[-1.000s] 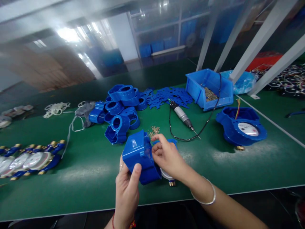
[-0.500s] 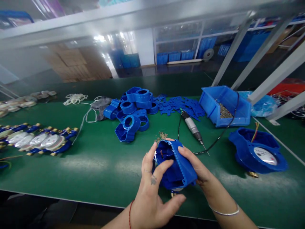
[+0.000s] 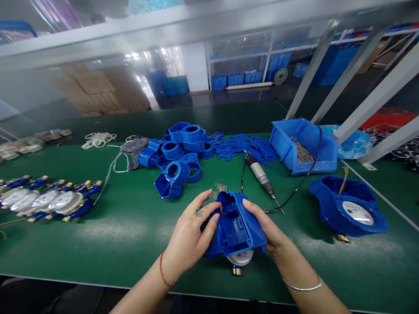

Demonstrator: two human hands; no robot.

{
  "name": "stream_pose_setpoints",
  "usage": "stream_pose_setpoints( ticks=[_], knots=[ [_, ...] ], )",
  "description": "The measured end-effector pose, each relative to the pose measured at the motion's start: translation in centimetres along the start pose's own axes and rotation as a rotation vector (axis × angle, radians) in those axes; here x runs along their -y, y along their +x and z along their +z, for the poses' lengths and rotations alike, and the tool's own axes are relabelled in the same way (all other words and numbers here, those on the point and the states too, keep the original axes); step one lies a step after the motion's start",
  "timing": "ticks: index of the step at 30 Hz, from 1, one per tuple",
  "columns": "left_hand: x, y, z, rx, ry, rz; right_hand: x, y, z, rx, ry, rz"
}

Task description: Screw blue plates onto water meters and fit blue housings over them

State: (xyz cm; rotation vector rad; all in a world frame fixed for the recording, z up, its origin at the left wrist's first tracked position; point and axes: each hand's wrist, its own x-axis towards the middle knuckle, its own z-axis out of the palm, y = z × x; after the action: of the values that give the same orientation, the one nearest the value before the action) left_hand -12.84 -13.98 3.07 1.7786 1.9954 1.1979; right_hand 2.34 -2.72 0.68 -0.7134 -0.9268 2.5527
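A blue plastic meter housing (image 3: 237,229) is tilted in front of me, its hollow compartment facing me. My right hand (image 3: 266,224) grips its right wall, thumb on the upper rim. At the left rim my left hand (image 3: 193,224) pinches thin reddish wires (image 3: 221,209) between thumb and forefinger. Below the housing shows a water meter (image 3: 240,258) with a round dial and a brass end; how the two are joined is hidden. To the right stands another blue housing (image 3: 350,205) with a dial seated in it and coloured wires sticking up.
An electric screwdriver (image 3: 260,172) lies beyond my hands, its black cable running right. Small screws (image 3: 220,188) are scattered near the housing. A blue bin (image 3: 304,148) holds more. Blue housings (image 3: 176,148) and flat blue parts (image 3: 242,146) are heaped behind; water meters (image 3: 49,198) line the left.
My left hand has drawn back from inside the compartment to its left rim and closed on the wires. More of the water meter's dial shows under the housing. My right hand keeps its grip.
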Motion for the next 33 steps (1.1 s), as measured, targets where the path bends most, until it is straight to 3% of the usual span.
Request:
stream_pose_setpoints(
  ticks=[6,10,13,17,20,23,27,33],
  knots=[
    [-0.4,2.6,-1.2,0.140,-0.145,0.008,-0.2,0.1,-0.3,0.024,-0.045,0.023],
    [0.0,3.2,-0.8,0.228,-0.308,-0.053,0.3,0.6,0.1,-0.007,-0.034,0.072],
    [0.7,2.8,0.1,0.124,-0.298,-0.121,0.9,1.3,0.0,-0.112,-0.123,0.040],
    [1.3,2.0,1.1,0.045,-0.243,-0.189,0.7,1.3,-1.1,-0.434,-0.414,-0.342],
    [1.3,1.6,1.6,-0.006,-0.222,-0.232,-0.6,0.2,-1.4,-0.478,-0.425,-0.542],
    [0.8,1.1,1.8,-0.049,-0.218,-0.286,-2.0,-0.6,-1.1,-0.429,-0.469,-0.572],
    [0.0,0.1,2.3,-0.131,-0.241,-0.324,-3.0,-0.2,-1.3,-0.349,-0.497,-0.469],
    [1.2,-1.1,5.0,-0.346,-0.218,-0.101,-3.3,0.7,-2.9,-0.467,-0.638,-0.539]
  ],
)
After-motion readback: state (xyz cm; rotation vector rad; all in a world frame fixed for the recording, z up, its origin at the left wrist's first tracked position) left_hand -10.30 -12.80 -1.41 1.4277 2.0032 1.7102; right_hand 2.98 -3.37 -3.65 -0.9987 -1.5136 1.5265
